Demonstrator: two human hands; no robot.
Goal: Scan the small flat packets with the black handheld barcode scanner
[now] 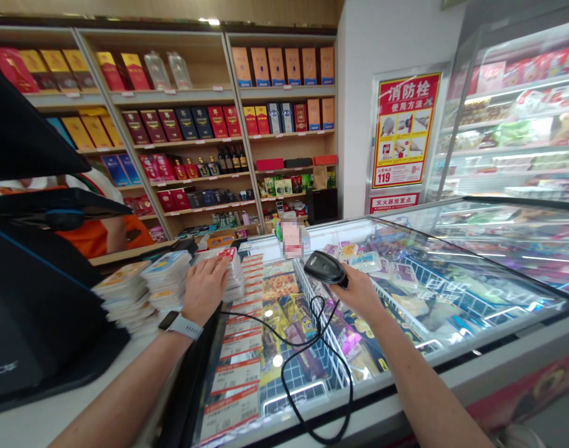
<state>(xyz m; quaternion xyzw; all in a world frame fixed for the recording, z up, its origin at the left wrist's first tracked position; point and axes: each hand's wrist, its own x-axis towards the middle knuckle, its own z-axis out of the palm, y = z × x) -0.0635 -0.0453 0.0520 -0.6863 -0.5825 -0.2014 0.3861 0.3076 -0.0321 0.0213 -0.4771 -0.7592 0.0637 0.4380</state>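
Observation:
My right hand (356, 289) is closed around the handle of a black barcode scanner (325, 267), held above the glass top of a chest freezer. From the scanner a black cable (286, 367) loops down over the glass. My left hand (204, 283), with a watch on its wrist, lies over a stack of clear plastic packs (234, 274). Its fingers curl onto the red-labelled top pack; their undersides are hidden. Two more stacks stand left of that hand: blue-labelled packs (167, 283) and yellowish-labelled packs (122, 292).
A black checkout terminal (41, 311) fills the left side, with a person in orange (86, 239) partly behind it. Paper price tags (235, 373) line the freezer's left edge. Frozen goods lie in white wire baskets (321, 330) below the glass. Shelves of boxed bottles (186, 127) stand behind.

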